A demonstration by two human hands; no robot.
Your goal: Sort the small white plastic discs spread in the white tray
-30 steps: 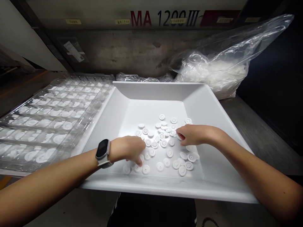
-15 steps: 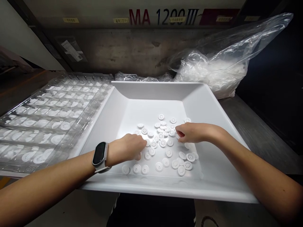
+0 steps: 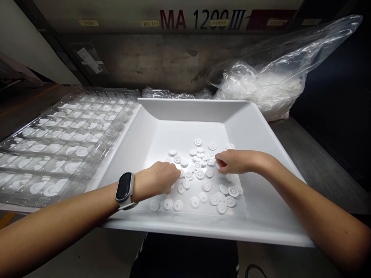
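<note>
Several small white plastic wheels (image 3: 199, 174) lie scattered over the floor of a white tray (image 3: 185, 109), some spoked side up, others with a smooth face up. My left hand (image 3: 160, 177), wearing a watch (image 3: 124, 187) on its wrist, hovers over the left part of the scatter with curled fingers. Whatever those fingers may pinch is hidden beneath the hand. On the right edge of the scatter, my right hand (image 3: 230, 161) is closed, thumb and fingers curled together beside the wheels. Its grip contents cannot be made out.
To the left, a clear plastic blister tray (image 3: 65, 135) holds many white parts in rows of pockets. A clear bag (image 3: 261, 90) full of white parts stands behind the tray's right corner. Crumpled clear film (image 3: 174, 94) lies behind the back rim, before a metal machine panel (image 3: 150, 58).
My left hand has shifted very slightly up and to the right over the wheels. The right hand keeps its place, and the view has tilted a little.
</note>
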